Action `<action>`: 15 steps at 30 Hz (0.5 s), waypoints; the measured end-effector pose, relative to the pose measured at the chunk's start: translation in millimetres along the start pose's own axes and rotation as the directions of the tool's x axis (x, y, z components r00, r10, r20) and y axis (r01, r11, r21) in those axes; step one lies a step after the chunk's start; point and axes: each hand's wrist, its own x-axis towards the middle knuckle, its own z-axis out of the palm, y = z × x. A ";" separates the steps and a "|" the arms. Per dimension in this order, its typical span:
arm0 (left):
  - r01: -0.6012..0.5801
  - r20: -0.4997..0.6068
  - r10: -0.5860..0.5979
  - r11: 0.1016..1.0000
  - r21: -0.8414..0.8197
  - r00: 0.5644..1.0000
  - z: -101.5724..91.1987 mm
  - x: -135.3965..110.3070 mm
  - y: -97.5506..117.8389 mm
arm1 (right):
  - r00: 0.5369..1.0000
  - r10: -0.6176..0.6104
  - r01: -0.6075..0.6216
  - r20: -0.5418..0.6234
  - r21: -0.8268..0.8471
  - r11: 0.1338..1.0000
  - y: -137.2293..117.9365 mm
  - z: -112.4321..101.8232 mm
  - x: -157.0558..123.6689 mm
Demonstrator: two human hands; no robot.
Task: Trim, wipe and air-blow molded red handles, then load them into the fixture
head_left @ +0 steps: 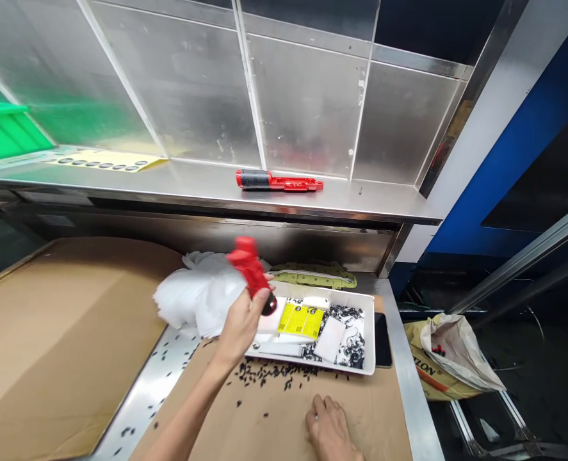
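Observation:
My left hand (240, 326) is raised over the bench and closed round a red tool with a black end (250, 266), held tilted, red end up. It hangs just left of a white tray (370, 339) that holds yellow packets (300, 319), white packets and black bits. My right hand (329, 426) lies low on the brown cardboard (360, 410), fingers stretched forward and resting flat, with nothing visible in them. Several small black pieces (269, 371) are scattered just ahead of it.
A second red and black tool (278, 181) lies on the steel shelf (360, 205) above. White plastic bags (192, 294) are heaped behind my left hand. A dark phone (382, 339) lies right of the tray, a sack (449, 358) sits beyond the bench edge, and a green bin (0, 128) is far left.

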 end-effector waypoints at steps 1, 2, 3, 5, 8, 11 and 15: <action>0.025 -0.010 -0.025 0.999 -0.035 1.000 1.0 1.0 1.1 | 1.000 0.018 -0.018 -0.003 0.002 1.000 0.6 -0.5 -0.3; 0.065 -0.007 -0.066 0.995 -0.082 0.998 1.8 1.1 2.4 | 0.999 0.033 -0.033 -0.005 0.005 0.999 1.0 -1.3 -0.7; 0.117 0.009 -0.117 0.984 -0.133 0.993 2.2 0.1 4.0 | 0.999 0.046 -0.046 -0.006 0.008 0.999 1.4 -2.2 -1.5; 0.219 0.066 -0.210 0.949 -0.225 0.976 2.2 -4.4 6.5 | 0.998 0.068 -0.068 -0.007 0.014 0.998 2.1 -4.4 -3.7; 0.314 0.138 -0.283 0.890 -0.331 0.949 1.8 -12.9 7.7 | 0.996 0.085 -0.084 -0.007 0.027 0.996 2.5 -9.2 -8.0; 0.360 0.178 -0.314 0.844 -0.397 0.933 2.3 -18.0 7.0 | 0.996 0.085 -0.085 -0.001 0.057 0.995 2.2 -16.0 -11.2; 0.402 0.205 -0.346 0.801 -0.444 0.916 3.8 -20.1 7.9 | 0.994 0.112 -0.112 0.008 0.125 0.986 0.4 -25.6 -12.9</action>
